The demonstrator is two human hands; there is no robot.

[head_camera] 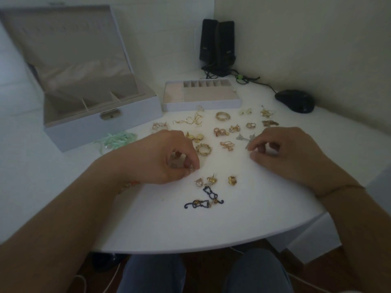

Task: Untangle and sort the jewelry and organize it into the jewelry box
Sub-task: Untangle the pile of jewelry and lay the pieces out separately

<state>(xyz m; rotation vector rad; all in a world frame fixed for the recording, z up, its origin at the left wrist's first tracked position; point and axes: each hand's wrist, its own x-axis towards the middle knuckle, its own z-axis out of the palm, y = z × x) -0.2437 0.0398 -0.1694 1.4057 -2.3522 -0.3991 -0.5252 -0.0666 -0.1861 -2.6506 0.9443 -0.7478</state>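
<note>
**pearlgrl:** Jewelry (211,134) is spread loose over the middle of the white counter (148,225), mostly small gold-toned bits: two chunky textured rings, a pair of pinkish pearl studs (220,131), thin wavy gold wire earrings (189,120), a silvery spiky piece by the right hand. Nearer the front edge lie two dark blue cat-outline earrings (204,198), flat and cut-out looking.

**tidy_tom:** And the box?

**pearlgrl:** The jewelry box (99,115) sits at the back left of the counter, lid up, pale lilac smooth outside with a beige velvety lining, dividers inside and a small metal clasp on the front. Its lift-out tray (201,96) is just beside it toward the back middle, same lining, with a row of little slots and ring rolls. It looks empty of jewelry as far as I can see.

**tidy_tom:** Hands?

**pearlgrl:** Left hand (167,157) is palm down, fingers (190,163) curled and pinching a tiny pale, glinting piece against the counter. Right hand (281,151) has its fingers pressed together at the tips on the end of the silvery piece (245,138). A thin bracelet is on the right wrist.

**tidy_tom:** Any writing?

**pearlgrl:** None readable. Mint green fringe thing (116,139) in front of the box, black mouse (295,100) and two black speakers (218,45) at the back right corner.
</note>
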